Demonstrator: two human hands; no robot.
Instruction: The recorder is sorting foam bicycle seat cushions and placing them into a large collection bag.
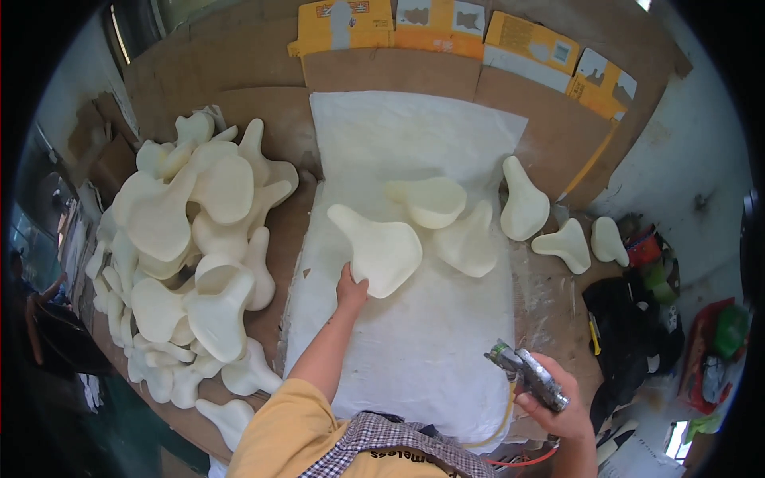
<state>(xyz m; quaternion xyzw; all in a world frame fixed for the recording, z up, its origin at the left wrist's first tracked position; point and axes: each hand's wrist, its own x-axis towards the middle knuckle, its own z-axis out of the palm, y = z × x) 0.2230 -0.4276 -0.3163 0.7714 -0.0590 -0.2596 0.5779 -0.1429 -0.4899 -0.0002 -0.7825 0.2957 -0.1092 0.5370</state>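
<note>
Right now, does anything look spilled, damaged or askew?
Nothing looks spilled; the pale piece in the left hand shows no visible damage. The heap at left lies jumbled, pieces overlapping at odd angles. A yellow-and-white panel behind has ragged, torn-looking patches.

The camera sits on the worker's head, the left of a side-by-side pair, and looks down and forward across the bench (267,325) from over its near edge. It's close enough to catch the wearer's own yellow sleeve (283,426) along the bottom, with the left hand (351,288) and right hand (558,402) further in. That wide fisheye reaches brown cardboard (382,72) at the far end and a pale wall (685,151) past the right edge, bowing straight lines inside a dark, rounded border.
</note>
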